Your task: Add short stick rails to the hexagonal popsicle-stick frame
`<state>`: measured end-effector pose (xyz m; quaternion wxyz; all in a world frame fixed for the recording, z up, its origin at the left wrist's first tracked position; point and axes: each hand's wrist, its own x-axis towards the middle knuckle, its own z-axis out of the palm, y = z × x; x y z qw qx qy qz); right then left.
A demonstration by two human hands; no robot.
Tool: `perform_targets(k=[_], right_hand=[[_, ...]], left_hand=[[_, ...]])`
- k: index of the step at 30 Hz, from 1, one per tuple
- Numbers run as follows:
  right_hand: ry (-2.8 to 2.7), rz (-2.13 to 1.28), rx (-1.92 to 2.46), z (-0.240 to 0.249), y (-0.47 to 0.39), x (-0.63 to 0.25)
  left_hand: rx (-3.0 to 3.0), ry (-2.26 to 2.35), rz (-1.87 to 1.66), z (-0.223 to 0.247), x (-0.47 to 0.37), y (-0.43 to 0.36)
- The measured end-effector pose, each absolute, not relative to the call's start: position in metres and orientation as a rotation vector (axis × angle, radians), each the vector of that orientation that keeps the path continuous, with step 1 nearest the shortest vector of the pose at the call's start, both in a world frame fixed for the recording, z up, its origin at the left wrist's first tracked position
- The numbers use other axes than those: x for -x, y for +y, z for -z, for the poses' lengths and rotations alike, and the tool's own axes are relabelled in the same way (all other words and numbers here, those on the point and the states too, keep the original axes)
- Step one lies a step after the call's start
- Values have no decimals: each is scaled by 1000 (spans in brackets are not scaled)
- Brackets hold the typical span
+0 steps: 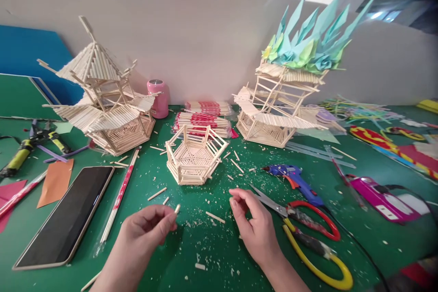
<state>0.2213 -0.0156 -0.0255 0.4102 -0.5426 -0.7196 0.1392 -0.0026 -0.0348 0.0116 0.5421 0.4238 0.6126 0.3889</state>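
My left hand (147, 232) pinches a short wooden stick (177, 209) between thumb and fingertips, its pale end sticking up. To the right, my right hand (255, 226) hovers over the green table with thumb and index finger slightly apart and nothing visible between them. Beyond both hands sits a small hexagonal stick frame (195, 157) with a slatted base and railed sides. Neither hand touches it. Loose stick pieces (215, 217) and pale crumbs lie between the hands and around the frame.
A stick pagoda (102, 100) stands left, another topped with paper leaves (284, 96) right. Stick bundles (203, 123) and a pink container (158, 99) are behind. A phone (66, 216) lies left; scissors (278, 207), pliers (318, 246), a glue gun (297, 180) and a magenta power strip (383, 200) lie right.
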Motion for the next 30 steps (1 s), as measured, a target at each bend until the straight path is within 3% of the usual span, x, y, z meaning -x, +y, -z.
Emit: perform_targets(k=[3, 8, 18, 25, 30], right_hand=[[-1826, -383, 1354, 25, -15, -221], [-1824, -526, 1254, 5, -20, -205], [-1621, -1199, 1216, -7, -29, -170], [-1324, -1226, 1271, -7, -16, -183], [-1394, -1303, 1228, -11, -18, -185]], left_hand=[[-546, 1242, -983, -18, -4, -27], [-407, 1076, -952, -13, -18, -27], [-621, 967, -816, 7, -30, -43], [-1188, 1145, -678, 0, -23, -42], [-1189, 1277, -781, -13, -24, -31]])
